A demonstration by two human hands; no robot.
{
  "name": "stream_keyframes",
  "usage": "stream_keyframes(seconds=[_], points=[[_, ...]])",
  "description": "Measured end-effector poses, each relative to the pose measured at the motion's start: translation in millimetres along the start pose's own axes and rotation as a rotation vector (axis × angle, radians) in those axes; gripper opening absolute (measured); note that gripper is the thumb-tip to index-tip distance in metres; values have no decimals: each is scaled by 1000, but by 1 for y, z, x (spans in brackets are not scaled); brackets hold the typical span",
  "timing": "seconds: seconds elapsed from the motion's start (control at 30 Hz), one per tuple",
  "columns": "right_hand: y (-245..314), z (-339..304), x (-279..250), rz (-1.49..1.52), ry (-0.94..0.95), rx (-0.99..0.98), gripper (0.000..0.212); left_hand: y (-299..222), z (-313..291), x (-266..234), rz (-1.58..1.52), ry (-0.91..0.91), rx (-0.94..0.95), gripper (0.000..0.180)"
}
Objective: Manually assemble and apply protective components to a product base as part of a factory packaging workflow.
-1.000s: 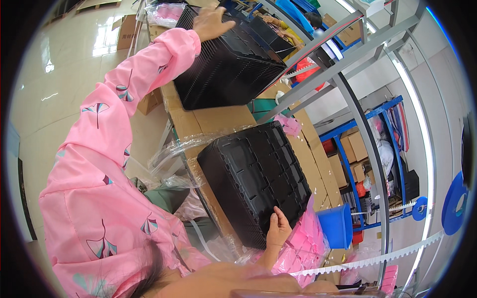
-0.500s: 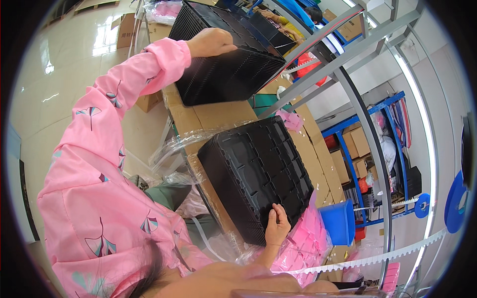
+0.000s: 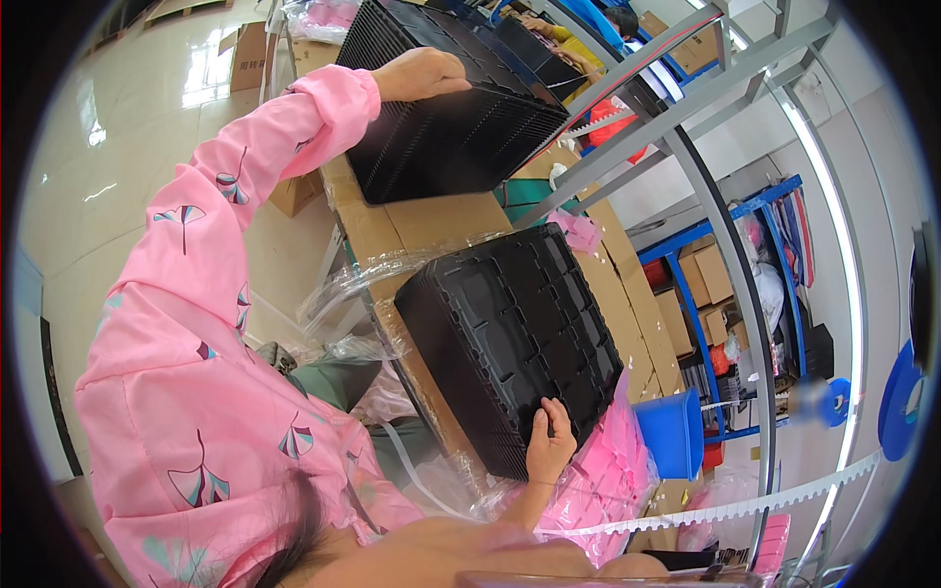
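**Two stacks of black trays, one under each hand**

Left to right across the head view. Your left hand (image 3: 420, 73), at the end of the pink sleeve (image 3: 245, 186), lies on top of the far stack of black trays (image 3: 446, 118), fingers wrapped over its upper edge; the stack tilts on its side edge against the cardboard-covered surface (image 3: 431, 220), so the grip appears to serve mainly to steady it and keep it from tipping. Loose clear plastic wrap (image 3: 343, 294) spreads beneath and beside the near stack of black trays (image 3: 510, 343), which rests at the middle of the surface with its moulded pockets facing up toward you. Your right hand (image 3: 549, 446) meets this stack at its nearest corner: the fingers are curled onto the top tray's edge, thumb side below, a pinch suited to separating or squaring the thin layers. Pink bags (image 3: 608, 470) lie just beside that hand. A blue bin (image 3: 671, 431) stands further right, near the metal frame (image 3: 725, 265) and the shelving beyond it.
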State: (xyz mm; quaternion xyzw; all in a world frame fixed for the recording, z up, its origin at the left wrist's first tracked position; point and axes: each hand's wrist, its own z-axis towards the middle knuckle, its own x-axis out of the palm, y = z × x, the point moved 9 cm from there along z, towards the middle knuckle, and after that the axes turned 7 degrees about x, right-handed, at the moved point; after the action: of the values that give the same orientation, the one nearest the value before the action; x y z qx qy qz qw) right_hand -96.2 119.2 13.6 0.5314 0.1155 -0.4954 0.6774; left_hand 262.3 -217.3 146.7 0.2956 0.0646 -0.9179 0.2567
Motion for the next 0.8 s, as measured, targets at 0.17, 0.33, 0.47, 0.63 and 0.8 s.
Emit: stream_keyframes(seconds=[0.17,0.33,0.47,0.63,0.8], points=[[5,-4,-4,28,-3,-6,18,-1,-8,-6,-25,-36,15,29],[45,-32,-44,-103,-251,-123,22,-18,-6,-3,32,23,-78,24],[74,-81,-121,-332,-903,-271,38,-66,-19,-23,146,-283,80,28],[3,-100,-178,-231,-1069,171,57,-172,0,13,-437,-99,184,26],[-98,-113,-169,414,-895,339,65,-284,22,49,-932,92,328,23]])
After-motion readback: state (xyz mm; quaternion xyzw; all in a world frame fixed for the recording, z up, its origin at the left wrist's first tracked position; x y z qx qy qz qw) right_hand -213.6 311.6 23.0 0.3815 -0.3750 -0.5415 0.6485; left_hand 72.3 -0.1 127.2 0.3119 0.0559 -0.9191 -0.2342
